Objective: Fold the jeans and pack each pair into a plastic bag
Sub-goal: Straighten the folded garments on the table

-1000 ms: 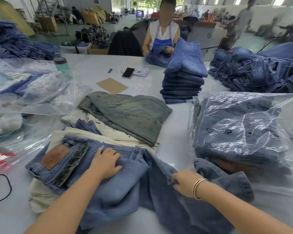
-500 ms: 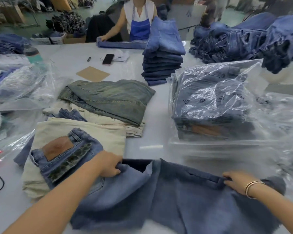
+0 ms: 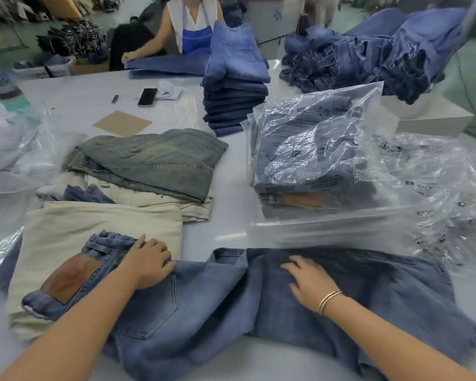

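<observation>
Lying across the near edge of the white table (image 3: 231, 160), a pair of blue jeans (image 3: 217, 306) is being pressed flat by both hands. The left hand (image 3: 149, 264) is being rested near the waistband, fingers loosely bent on the denim beside a brown leather patch (image 3: 70, 277); the right hand (image 3: 311, 281) is being laid palm-down with fingers spread on the darker leg. Nothing is being pinched. The waistband end is being supported by folded cream trousers (image 3: 94, 226). A stack of bagged jeans (image 3: 311, 158) is being kept just behind, touching loose plastic bags (image 3: 423, 193).
</observation>
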The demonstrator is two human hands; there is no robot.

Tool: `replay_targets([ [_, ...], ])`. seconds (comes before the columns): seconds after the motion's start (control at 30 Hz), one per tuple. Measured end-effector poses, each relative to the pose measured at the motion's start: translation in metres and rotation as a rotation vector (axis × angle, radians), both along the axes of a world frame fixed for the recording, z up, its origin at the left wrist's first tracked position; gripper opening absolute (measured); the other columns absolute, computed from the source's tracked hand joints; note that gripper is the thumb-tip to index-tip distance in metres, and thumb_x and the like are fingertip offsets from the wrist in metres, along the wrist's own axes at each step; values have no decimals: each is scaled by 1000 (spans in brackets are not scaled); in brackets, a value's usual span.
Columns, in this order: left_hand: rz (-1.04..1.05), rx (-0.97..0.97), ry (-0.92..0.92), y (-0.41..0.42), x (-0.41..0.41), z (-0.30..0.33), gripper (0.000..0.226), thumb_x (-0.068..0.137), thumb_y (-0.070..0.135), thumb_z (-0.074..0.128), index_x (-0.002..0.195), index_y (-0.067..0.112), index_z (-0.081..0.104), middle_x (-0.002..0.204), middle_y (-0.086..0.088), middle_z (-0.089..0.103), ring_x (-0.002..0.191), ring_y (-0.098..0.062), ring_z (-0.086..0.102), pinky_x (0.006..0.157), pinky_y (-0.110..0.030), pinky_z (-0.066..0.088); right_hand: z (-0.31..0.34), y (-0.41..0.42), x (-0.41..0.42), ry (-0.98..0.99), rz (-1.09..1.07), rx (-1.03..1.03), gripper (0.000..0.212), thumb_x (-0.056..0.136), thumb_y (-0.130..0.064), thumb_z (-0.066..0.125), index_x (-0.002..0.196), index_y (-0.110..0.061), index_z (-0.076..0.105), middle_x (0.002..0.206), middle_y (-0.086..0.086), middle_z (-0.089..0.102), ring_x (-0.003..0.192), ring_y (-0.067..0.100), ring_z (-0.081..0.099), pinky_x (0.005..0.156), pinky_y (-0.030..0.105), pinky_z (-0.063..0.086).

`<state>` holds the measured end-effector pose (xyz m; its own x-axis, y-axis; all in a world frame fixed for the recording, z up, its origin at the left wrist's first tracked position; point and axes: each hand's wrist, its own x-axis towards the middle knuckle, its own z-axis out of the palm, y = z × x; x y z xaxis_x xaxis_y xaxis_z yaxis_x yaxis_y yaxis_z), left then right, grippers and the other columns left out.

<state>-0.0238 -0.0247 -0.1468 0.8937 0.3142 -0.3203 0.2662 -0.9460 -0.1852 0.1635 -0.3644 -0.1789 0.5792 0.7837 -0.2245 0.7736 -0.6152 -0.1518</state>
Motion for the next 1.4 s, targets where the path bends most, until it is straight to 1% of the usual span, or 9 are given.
replay_targets([
  [0.2,-135,-13,-371,34,-9,31,38,81,49,30,77,18,52,71,-4,66,71,-30,62,71,-37,39,-8,66,-21,269,-111,90,72,93,-19,46,151,-33,7,159,-10,-9,119,27,50,89,35,46],
  [0.27,29,75,-441,64,-20,41,29,83,44,41,77,18,54,77,-4,68,78,-28,64,72,-39,37,-16,80,-21,272,-131,-30,72,95,-29,46,151,-36,1,159,-6,-13,139,29,27,110,52,29],
  [0.43,347,260,-51,76,-16,18,28,92,45,40,109,25,52,118,4,59,114,-19,50,91,-38,35,-31,94,-29,119,-45,-294,67,95,-44,38,152,-32,4,155,-4,-27,145,25,-1,109,70,1],
  [0.6,330,47,-291,75,-15,3,28,90,39,49,113,25,55,114,3,62,109,-21,52,92,-39,35,-34,123,-55,121,106,-12,66,91,-58,29,147,-45,-3,151,-6,-35,140,19,-28,106,66,-12],
  [0.7,189,89,-384,71,-25,3,30,83,37,57,100,14,68,95,-6,67,89,-30,61,81,-43,45,-53,119,-65,166,265,-167,77,75,-82,16,141,-54,-12,143,-11,-41,139,20,-32,93,71,-25],
  [0.9,235,262,-442,69,-31,3,29,75,34,78,81,8,65,79,-13,61,78,-33,59,75,-45,37,-48,106,-21,103,76,-269,74,81,-79,18,144,-51,-10,157,-16,-17,145,8,-13,99,73,-13],
  [1.1,225,179,-484,63,-24,4,27,70,24,84,73,9,63,68,-9,60,66,-31,59,61,-43,44,-32,145,-106,-16,229,77,63,80,-63,39,137,-38,46,150,-1,39,135,21,41,96,71,29],
  [1.23,240,71,-593,59,-22,10,23,78,21,77,95,10,69,89,-11,65,83,-33,62,74,-45,48,-44,151,-131,210,354,-156,81,84,-71,30,146,-43,-13,155,-12,-22,146,16,-15,94,72,-22],
  [1.4,918,-209,-775,111,-69,26,36,86,12,54,122,12,56,125,-18,54,111,-40,51,91,-49,46,-19,179,-140,216,135,-44,56,92,-57,32,137,-26,41,145,2,37,137,23,31,112,61,-6],
])
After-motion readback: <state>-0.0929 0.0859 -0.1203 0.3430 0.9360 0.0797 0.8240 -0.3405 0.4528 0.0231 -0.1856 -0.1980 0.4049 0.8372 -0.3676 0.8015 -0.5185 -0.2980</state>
